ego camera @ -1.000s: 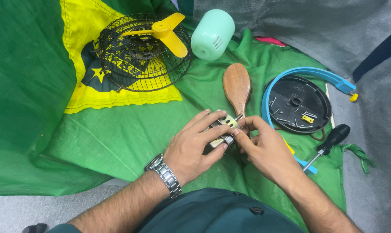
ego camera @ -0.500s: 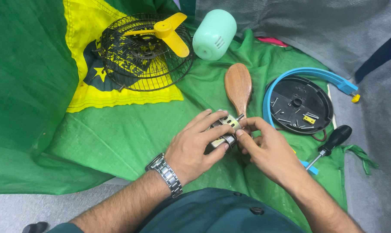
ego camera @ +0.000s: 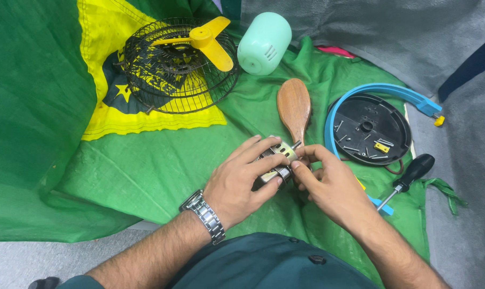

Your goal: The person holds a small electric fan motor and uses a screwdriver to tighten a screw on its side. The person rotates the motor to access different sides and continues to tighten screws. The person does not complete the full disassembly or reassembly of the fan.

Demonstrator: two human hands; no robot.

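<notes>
My left hand [ego camera: 242,179], with a metal watch on its wrist, wraps around a small metal fan motor [ego camera: 277,159] held just above the green cloth [ego camera: 146,171]. My right hand [ego camera: 328,184] meets it from the right, and its fingertips pinch the motor's short shaft end. Most of the motor is hidden under my fingers. A wooden spoon-shaped piece [ego camera: 294,107] lies on the cloth just beyond the motor.
A black wire fan cage [ego camera: 162,75] with a yellow blade [ego camera: 207,38] sits at the back left, beside a mint-green housing [ego camera: 264,43]. On the right lies a black round base [ego camera: 368,131] holding screws inside a blue ring [ego camera: 392,92]. A black-handled screwdriver [ego camera: 405,179] rests near it.
Both hands stay on the motor with only small finger shifts; the view has moved slightly.
</notes>
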